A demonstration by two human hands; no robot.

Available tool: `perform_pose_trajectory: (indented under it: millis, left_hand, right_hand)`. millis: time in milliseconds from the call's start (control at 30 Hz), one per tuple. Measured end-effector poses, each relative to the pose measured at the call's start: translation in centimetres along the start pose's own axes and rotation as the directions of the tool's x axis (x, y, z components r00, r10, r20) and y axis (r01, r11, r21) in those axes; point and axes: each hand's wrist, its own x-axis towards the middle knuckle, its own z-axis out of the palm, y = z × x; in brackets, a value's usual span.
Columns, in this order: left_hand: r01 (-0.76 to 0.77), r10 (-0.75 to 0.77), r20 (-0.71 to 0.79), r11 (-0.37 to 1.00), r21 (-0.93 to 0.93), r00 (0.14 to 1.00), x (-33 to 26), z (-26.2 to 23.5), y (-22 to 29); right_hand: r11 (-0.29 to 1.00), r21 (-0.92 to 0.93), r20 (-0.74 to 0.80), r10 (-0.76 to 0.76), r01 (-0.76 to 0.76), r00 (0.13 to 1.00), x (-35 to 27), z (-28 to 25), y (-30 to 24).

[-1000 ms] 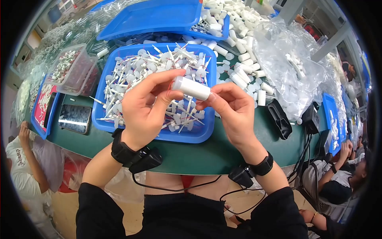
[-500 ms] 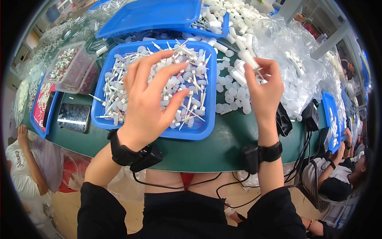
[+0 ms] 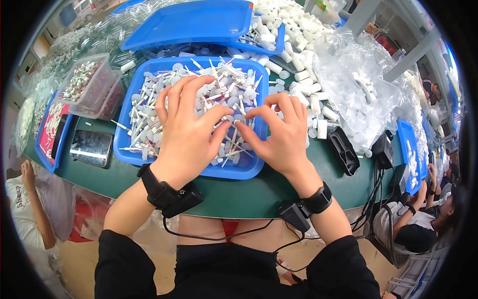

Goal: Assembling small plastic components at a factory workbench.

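My left hand (image 3: 186, 127) hovers over the blue tray (image 3: 226, 171), its fingers curved and apart, nothing visible in its grasp. Opposite it, my right hand (image 3: 283, 137) reaches over the tray's right side, with a gap between thumb and forefinger. The two thumbs are close to each other above the heap. Loosely piled in the tray are thin white sticks with translucent round discs (image 3: 144, 107) and fine red strands. Both hands hide part of the heap.
White cylinders (image 3: 303, 89) are heaped behind the right hand, beside a clear plastic bag (image 3: 343, 65). A phone (image 3: 91, 147), a clear box of small parts (image 3: 84, 82) and a black holder (image 3: 343, 152) surround the tray. A blue lid-like tray (image 3: 189, 22) lies behind. Cables hang from both wrists.
My right hand has come left and down from the cylinder pile to the tray; the white cylinder it held is no longer in it. My left hand has barely shifted.
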Motion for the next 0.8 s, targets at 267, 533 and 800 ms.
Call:
perform_pose_trajectory:
  millis: [267, 533, 800]
  left_hand:
    - [-0.013, 0.013, -0.007, 1.0, -0.002, 1.0, 0.2, -0.1, 0.2]
    - [0.044, -0.094, -0.173, 0.96, -0.275, 0.98, 0.7, -0.2, -0.2]
    - [0.026, -0.149, -0.189, 0.846, -0.532, 0.971, 0.7, -0.2, -0.7]
  right_hand:
    - [0.99, -0.089, -0.009, 0.112, -0.112, 0.994, -0.4, 0.4, 1.1]
    - [0.792, 0.506, -0.045, 0.421, -0.343, 0.906, 0.2, -1.6, 0.0]
    - [0.382, 0.801, 0.293, 0.42, -0.46, 0.859, -0.4, -1.6, -0.5]
